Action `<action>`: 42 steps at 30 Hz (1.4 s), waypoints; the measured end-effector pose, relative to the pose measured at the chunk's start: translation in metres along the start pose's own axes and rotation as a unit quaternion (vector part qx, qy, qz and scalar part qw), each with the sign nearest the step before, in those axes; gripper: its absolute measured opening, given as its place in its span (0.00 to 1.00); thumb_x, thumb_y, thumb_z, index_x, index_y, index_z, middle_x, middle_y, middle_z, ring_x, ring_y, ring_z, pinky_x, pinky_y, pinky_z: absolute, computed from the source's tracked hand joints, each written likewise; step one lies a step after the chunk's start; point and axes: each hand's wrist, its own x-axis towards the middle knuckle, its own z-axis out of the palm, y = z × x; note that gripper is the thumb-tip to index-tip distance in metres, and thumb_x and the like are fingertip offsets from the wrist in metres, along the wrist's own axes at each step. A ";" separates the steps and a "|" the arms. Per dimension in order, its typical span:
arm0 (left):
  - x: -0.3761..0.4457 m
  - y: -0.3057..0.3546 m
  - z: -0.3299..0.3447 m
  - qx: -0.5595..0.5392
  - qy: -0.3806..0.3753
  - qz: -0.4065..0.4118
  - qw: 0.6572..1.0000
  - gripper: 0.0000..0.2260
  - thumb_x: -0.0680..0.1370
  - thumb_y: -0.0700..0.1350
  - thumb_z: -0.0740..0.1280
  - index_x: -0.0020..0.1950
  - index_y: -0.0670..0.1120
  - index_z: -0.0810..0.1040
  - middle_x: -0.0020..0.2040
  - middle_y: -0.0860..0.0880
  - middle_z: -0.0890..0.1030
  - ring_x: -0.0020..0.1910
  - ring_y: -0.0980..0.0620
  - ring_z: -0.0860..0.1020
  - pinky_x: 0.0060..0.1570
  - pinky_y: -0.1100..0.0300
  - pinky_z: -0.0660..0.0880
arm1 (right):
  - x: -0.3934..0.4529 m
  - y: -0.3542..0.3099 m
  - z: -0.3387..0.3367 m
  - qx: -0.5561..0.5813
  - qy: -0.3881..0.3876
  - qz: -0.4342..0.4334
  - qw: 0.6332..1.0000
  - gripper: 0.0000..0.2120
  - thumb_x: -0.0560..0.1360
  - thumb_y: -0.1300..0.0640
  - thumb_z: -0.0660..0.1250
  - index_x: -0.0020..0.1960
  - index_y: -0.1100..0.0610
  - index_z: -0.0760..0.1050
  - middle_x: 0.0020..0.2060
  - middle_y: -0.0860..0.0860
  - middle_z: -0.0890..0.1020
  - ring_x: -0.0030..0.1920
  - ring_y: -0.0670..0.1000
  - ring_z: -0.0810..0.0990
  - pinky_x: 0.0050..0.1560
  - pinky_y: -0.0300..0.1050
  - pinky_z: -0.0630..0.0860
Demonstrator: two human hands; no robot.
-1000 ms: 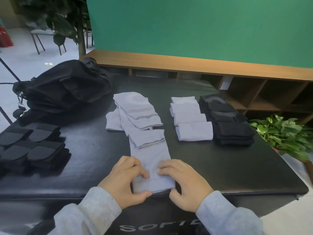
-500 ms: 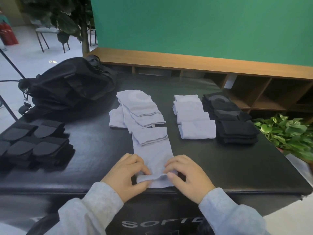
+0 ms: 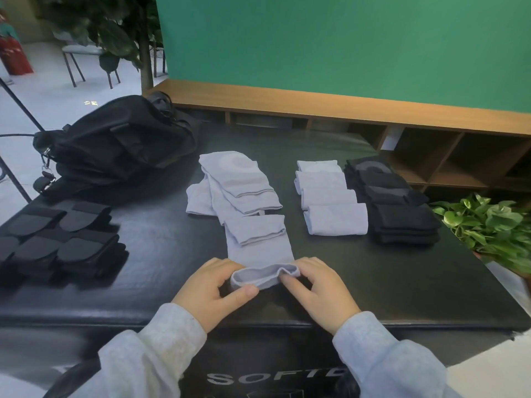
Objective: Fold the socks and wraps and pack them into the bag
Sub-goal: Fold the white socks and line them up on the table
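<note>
Both hands, left hand [image 3: 212, 285] and right hand [image 3: 319, 285], grip pinched on the near sock [image 3: 260, 255] cuff, folding; next, carry it far over itself, flat.

Single view only, head-mounted wide-angle, looking forward and steeply down across the black counter [image 3: 359, 282] from its near edge. Left hand [image 3: 211, 288] and right hand [image 3: 319, 285] sit close, bottom centre of frame, with sleeves running off the lower edge. Far field fills the upper frame: green wall [image 3: 344, 47] across top and right, wooden shelf [image 3: 316, 101] below it; straight lines bow toward the edges.
</note>
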 end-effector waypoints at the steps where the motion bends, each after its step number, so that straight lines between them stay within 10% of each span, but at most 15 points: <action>1: 0.000 0.002 0.000 -0.004 0.003 -0.014 1.000 0.22 0.63 0.76 0.55 0.45 0.64 0.73 0.44 0.61 0.76 0.48 0.61 0.73 0.47 0.68 0.67 | 0.001 -0.001 0.001 0.009 0.008 0.011 1.000 0.15 0.76 0.46 0.61 0.42 0.56 0.75 0.38 0.45 0.77 0.45 0.42 0.72 0.46 0.37 0.71; 9: 0.006 0.011 0.003 -0.034 0.065 -0.078 0.994 0.04 0.75 0.56 0.63 0.47 0.60 0.75 0.43 0.60 0.80 0.44 0.60 0.77 0.43 0.67 0.71 | 0.011 -0.002 0.009 0.033 0.044 0.100 0.993 0.13 0.77 0.44 0.60 0.44 0.53 0.73 0.40 0.48 0.79 0.42 0.47 0.76 0.48 0.48 0.76; 26: 0.007 0.010 0.016 0.078 0.145 -0.064 0.984 0.09 0.76 0.41 0.64 0.51 0.53 0.70 0.53 0.57 0.65 0.42 0.58 0.70 0.45 0.66 0.68 | 0.013 -0.007 0.014 -0.025 0.112 0.108 0.987 0.06 0.78 0.53 0.62 0.54 0.48 0.69 0.47 0.41 0.72 0.41 0.44 0.73 0.47 0.39 0.74; 30: 0.006 0.001 0.020 0.119 0.157 -0.009 0.980 0.10 0.73 0.35 0.66 0.49 0.49 0.78 0.57 0.54 0.69 0.54 0.59 0.63 0.53 0.60 0.66 | 0.011 -0.005 0.017 -0.054 0.126 0.056 0.989 0.08 0.79 0.58 0.60 0.57 0.51 0.73 0.56 0.40 0.69 0.50 0.41 0.70 0.50 0.35 0.71; 36: 0.006 0.006 0.018 0.205 0.123 0.029 0.971 0.17 0.67 0.62 0.61 0.48 0.54 0.77 0.53 0.54 0.74 0.56 0.54 0.67 0.52 0.56 0.67 | 0.008 -0.008 0.016 -0.114 0.070 0.003 0.991 0.18 0.74 0.51 0.56 0.62 0.50 0.73 0.64 0.41 0.69 0.65 0.41 0.61 0.62 0.31 0.53; 42: 0.005 0.001 0.020 0.151 0.118 -0.008 0.982 0.16 0.70 0.42 0.64 0.57 0.49 0.75 0.57 0.55 0.73 0.57 0.57 0.67 0.59 0.57 0.70 | 0.008 -0.011 0.015 -0.142 0.031 -0.011 0.989 0.23 0.71 0.54 0.57 0.66 0.47 0.67 0.65 0.38 0.66 0.67 0.40 0.59 0.61 0.30 0.49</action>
